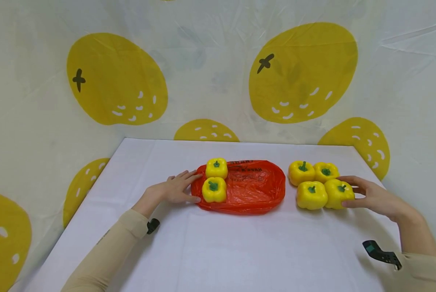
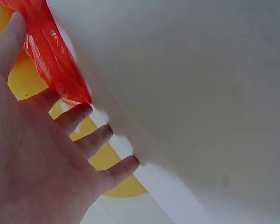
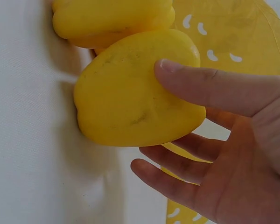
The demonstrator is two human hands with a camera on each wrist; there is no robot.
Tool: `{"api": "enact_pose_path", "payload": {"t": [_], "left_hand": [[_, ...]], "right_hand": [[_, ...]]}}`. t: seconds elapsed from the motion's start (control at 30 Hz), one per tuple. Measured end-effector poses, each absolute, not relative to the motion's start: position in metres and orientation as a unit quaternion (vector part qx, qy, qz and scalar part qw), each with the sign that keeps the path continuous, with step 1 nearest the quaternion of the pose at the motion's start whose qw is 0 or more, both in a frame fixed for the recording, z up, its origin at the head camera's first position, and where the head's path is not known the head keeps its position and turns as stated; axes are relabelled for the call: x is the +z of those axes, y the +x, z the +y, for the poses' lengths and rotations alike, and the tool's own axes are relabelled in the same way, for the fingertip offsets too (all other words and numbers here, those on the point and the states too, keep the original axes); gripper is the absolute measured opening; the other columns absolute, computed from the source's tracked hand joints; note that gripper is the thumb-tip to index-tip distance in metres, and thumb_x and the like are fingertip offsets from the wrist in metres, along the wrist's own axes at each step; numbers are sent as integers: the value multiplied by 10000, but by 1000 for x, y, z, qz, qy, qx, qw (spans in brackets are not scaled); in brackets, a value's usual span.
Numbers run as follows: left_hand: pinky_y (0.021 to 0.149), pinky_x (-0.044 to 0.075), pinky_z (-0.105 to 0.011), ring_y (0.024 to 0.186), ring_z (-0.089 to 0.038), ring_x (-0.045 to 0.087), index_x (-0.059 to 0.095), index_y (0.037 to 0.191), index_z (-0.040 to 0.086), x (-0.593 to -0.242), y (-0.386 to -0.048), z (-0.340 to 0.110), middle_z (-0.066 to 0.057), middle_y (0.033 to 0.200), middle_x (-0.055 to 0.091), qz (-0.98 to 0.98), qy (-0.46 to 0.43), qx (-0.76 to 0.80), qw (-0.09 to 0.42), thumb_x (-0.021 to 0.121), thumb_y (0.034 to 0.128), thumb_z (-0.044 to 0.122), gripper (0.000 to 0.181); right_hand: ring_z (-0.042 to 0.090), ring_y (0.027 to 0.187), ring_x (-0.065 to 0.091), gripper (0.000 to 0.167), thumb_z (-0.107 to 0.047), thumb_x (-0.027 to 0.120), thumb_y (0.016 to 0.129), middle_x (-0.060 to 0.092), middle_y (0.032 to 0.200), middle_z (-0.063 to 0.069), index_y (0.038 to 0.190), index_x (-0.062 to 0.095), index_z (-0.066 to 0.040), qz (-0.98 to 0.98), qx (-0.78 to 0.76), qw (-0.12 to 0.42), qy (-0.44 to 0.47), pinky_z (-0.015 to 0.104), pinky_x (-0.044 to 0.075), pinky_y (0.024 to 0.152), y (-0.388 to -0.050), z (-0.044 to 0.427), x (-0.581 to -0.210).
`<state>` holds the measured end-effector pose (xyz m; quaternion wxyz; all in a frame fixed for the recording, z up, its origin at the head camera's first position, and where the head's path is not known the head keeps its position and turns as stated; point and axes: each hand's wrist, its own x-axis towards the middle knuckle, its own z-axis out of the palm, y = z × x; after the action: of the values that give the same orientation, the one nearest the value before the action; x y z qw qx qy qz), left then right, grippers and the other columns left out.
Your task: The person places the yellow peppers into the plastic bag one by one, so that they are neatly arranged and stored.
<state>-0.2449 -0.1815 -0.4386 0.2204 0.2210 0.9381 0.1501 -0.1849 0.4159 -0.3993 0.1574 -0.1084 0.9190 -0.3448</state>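
Note:
A red plastic bag [image 1: 252, 188] lies flat on the table, with two yellow bell peppers [image 1: 214, 190] standing at its left end. My left hand [image 1: 176, 188] rests at that left edge with its fingers spread; in the left wrist view its fingertips touch the white cloth and the bag's edge [image 2: 51, 60]. On the right stands a group of several yellow bell peppers [image 1: 311, 195]. My right hand [image 1: 378, 198] holds the front right one [image 1: 337, 194] from its right side. In the right wrist view the thumb [image 3: 200, 84] lies on that pepper [image 3: 135, 93], with fingers partly hidden behind it.
A white cloth covers the table [image 1: 240, 251]. Behind and beside it hangs a pale curtain [image 1: 207, 73] printed with large yellow fruit. Dark wrist-worn devices [image 1: 381, 253] show at both sleeves.

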Motion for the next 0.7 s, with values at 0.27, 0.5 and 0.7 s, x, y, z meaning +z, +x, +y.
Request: {"api": "enact_pose_path", "payload": {"t": [0.27, 0.5, 0.7], "left_hand": [[1171, 107, -707, 1552, -369, 92, 243, 1648, 259, -437, -243, -180, -66, 1710, 151, 939, 216, 148, 221, 686, 881, 637, 963], [1177, 99, -698, 1554, -370, 83, 231, 1651, 260, -438, -245, -181, -61, 1712, 141, 938, 219, 147, 223, 679, 883, 643, 968], [1177, 100, -697, 1554, -365, 84, 224, 1652, 272, -439, -246, -182, -56, 1714, 136, 938, 217, 145, 227, 677, 881, 651, 972]], "right_hand": [[581, 1291, 385, 783, -214, 746, 947, 283, 1552, 349, 1554, 308, 20, 919, -346, 164, -96, 772, 383, 948, -185, 415, -402], [565, 1261, 433, 752, -210, 752, 945, 339, 1524, 339, 1533, 345, 23, 924, -336, 150, -106, 701, 454, 944, -183, 417, -400], [560, 1268, 445, 723, -226, 755, 948, 365, 1517, 294, 1516, 370, 1, 928, -328, 142, -110, 599, 493, 939, -182, 421, -390]]}}
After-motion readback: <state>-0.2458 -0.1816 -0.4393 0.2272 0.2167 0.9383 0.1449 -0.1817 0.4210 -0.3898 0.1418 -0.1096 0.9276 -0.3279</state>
